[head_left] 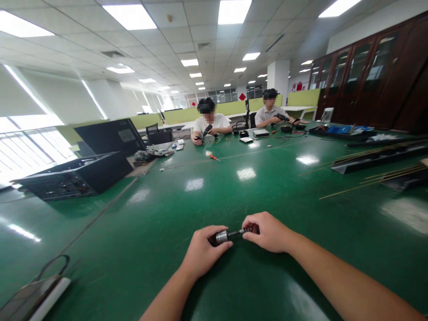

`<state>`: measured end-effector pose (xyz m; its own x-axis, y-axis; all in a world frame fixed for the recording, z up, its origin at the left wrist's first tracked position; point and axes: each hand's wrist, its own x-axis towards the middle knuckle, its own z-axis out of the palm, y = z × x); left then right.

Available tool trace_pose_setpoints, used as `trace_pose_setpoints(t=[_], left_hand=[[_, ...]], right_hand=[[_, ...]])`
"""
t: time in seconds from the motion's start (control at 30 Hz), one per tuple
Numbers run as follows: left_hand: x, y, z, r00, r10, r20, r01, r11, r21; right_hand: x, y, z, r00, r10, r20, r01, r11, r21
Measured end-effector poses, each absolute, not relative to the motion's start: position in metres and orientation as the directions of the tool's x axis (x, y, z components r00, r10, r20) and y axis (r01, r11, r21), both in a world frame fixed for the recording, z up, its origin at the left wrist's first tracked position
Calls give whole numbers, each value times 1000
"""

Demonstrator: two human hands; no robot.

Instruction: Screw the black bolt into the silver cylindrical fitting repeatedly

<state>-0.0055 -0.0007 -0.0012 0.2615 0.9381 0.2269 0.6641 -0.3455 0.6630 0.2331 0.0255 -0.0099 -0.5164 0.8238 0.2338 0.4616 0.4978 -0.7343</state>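
My left hand [203, 252] is closed around a short silver-and-black metal cylinder [221, 237], with the thumb below and fingers above it. Out of its right end runs a thin dark shaft [234, 233]. The fingers of my right hand [270, 232] pinch the shaft's far end, where a dark ridged part [248, 229] shows between thumb and forefinger. Both hands are low over the green tabletop [214, 196], close together, with the piece lying roughly level between them. My palms hide both ends of it.
An open black computer case [76, 176] stands at the left. A slim flat device [33, 298] with a cable lies front left. Farther back is an orange screwdriver [214, 158]. Thin brass rods [371, 180] and a black channel [371, 159] lie right. Two people sit opposite, holding dark tools.
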Motion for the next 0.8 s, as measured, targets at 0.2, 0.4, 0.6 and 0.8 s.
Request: trace_pose_setpoints(t=[0.2, 0.4, 0.6, 0.8], left_hand=[[-14, 2, 6, 213, 917, 337, 699, -385, 603], [-27, -2, 9, 11, 982, 189, 579, -161, 800], [-70, -41, 18, -18, 978, 207, 568, -160, 807], [-182, -111, -6, -217, 920, 326, 854, 17, 520]], right_hand=[[239, 40, -19, -460, 860, 221, 422, 431, -797], [242, 52, -26, -410, 889, 203, 390, 372, -842], [240, 49, -28, -435, 876, 207, 372, 385, -845], [235, 41, -24, -476, 846, 241, 361, 438, -823]])
